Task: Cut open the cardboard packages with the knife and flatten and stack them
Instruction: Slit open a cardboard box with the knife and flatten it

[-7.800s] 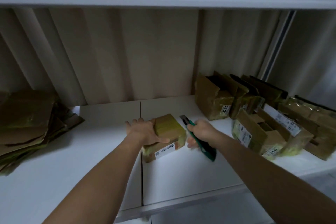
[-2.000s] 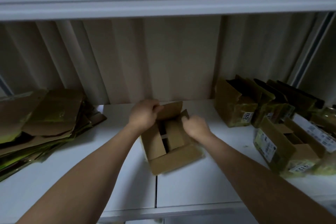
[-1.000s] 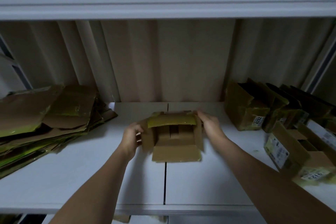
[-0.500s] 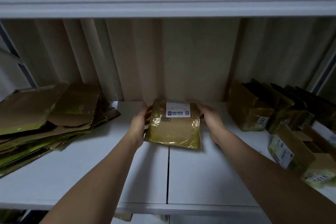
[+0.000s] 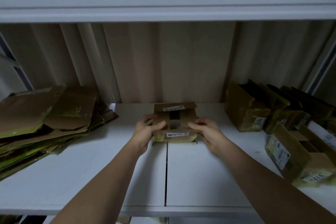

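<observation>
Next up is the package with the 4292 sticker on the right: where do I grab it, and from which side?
Probably take the 4292 package across its left and right walls, coming from the front. It stands open-topped with loose flaps, poor to grip. Its left wall is clear; another box crowds its right side, so slide it left first.

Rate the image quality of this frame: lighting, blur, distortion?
Head view: dim and flat under the shelf, colours muddy; wide-angle bending at the edges; the box between the left hand and right hand is soft, its labels unreadable; the flattened stack is dark; "4292" on a right-hand package is readable.
</observation>
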